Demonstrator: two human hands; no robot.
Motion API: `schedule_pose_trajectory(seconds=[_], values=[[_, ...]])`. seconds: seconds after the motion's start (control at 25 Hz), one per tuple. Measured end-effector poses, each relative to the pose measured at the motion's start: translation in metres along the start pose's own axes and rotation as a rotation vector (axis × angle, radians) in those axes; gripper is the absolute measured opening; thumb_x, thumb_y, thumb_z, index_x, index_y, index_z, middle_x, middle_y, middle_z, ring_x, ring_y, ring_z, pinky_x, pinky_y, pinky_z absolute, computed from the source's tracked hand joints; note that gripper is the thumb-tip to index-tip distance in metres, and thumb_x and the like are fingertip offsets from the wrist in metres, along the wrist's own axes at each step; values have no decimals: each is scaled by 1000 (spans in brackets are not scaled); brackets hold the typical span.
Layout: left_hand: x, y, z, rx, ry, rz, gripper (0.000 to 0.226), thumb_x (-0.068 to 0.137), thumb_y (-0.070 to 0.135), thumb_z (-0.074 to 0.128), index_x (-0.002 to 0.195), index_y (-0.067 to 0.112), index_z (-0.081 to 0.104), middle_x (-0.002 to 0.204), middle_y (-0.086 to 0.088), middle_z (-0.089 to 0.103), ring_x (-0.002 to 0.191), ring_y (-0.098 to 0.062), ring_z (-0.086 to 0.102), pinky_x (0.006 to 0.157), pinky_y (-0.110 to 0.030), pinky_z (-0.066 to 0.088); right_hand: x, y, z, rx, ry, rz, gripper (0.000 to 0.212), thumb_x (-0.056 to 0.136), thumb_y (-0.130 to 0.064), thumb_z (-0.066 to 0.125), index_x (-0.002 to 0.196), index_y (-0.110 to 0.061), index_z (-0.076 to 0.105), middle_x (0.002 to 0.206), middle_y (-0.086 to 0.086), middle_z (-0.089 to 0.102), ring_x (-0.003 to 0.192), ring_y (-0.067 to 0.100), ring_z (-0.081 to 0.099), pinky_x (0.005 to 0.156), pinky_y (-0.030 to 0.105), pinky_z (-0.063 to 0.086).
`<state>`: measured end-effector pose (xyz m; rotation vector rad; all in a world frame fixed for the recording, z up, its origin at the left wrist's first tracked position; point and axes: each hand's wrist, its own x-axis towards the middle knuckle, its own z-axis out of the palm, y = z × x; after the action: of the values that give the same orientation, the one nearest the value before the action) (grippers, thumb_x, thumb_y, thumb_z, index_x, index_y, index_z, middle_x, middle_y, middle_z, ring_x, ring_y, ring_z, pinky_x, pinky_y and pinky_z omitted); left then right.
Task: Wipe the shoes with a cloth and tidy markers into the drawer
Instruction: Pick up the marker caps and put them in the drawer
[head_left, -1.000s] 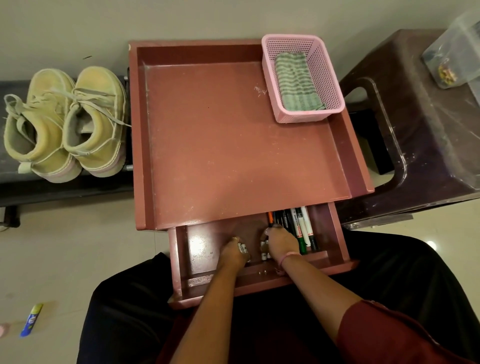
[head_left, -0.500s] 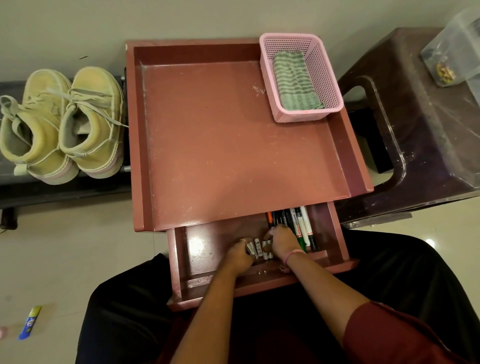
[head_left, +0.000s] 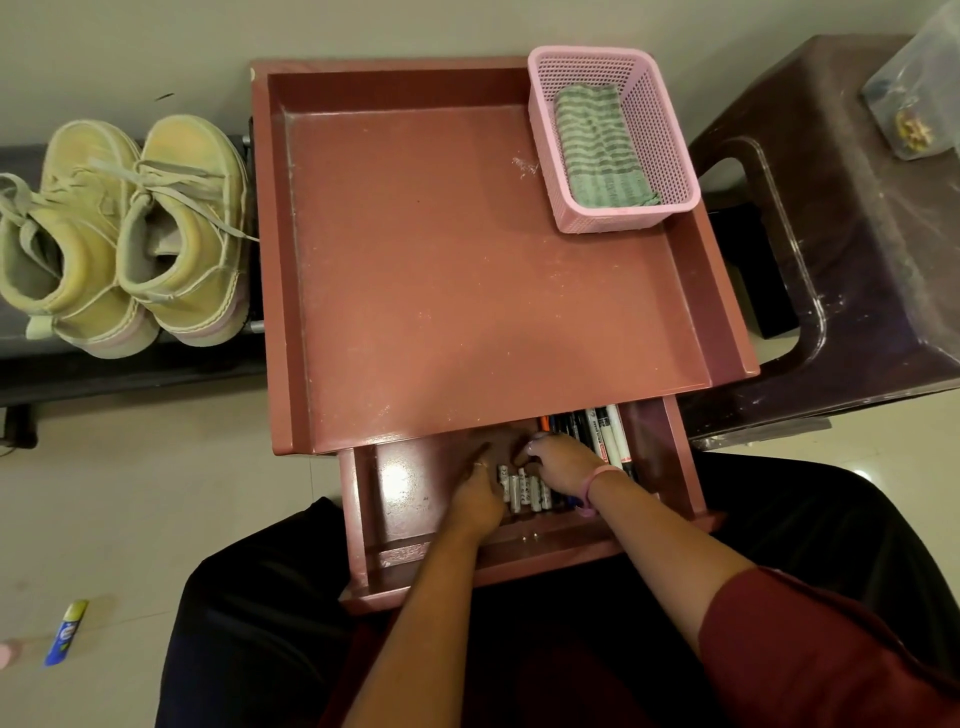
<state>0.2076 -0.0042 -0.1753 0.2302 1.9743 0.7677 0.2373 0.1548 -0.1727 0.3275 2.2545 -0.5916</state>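
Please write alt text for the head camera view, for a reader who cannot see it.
Both hands, left hand and right hand, reach into the open drawer of a red-brown table, among markers. A green striped cloth lies in a pink basket on the table, and yellow shoes stand to its left.

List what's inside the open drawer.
In the drawer: a row of markers along the right side and a cluster of white ones between the left hand and right hand. The tabletop hides the drawer's back.
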Motion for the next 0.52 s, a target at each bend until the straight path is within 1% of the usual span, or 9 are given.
schedule_pose_trajectory(seconds=[0.12,0.24,0.4,0.52], values=[[3,-1,1,42,-11,3,44,98,3,37,141,6,43,141,-22,45,127,-31,46,101,-27,35,-1,-2,2,-43,-29,-3,36,89,5,48,116,-10,66,124,12,60,112,27,57,96,29,44],[4,-3,2,59,-19,-28,37,96,2,38,129,2,54,134,-22,52,122,-31,51,97,-29,39,-5,-3,5,-82,-21,-16,40,87,9,44,116,-9,65,124,14,61,112,29,57,96,31,44],[6,-5,3,26,-61,-52,40,94,0,41,132,5,52,133,-17,56,121,-28,53,95,-26,40,-7,-5,2,-116,-40,-58,49,85,14,39,124,-7,61,129,14,56,118,29,53,101,33,42],[8,-7,2,-92,-80,-96,42,90,-6,41,130,4,52,126,-19,60,114,-30,58,94,-31,48,-11,-7,1,-133,-72,-83,55,84,16,38,129,-8,57,134,13,51,122,28,50,105,35,40]])
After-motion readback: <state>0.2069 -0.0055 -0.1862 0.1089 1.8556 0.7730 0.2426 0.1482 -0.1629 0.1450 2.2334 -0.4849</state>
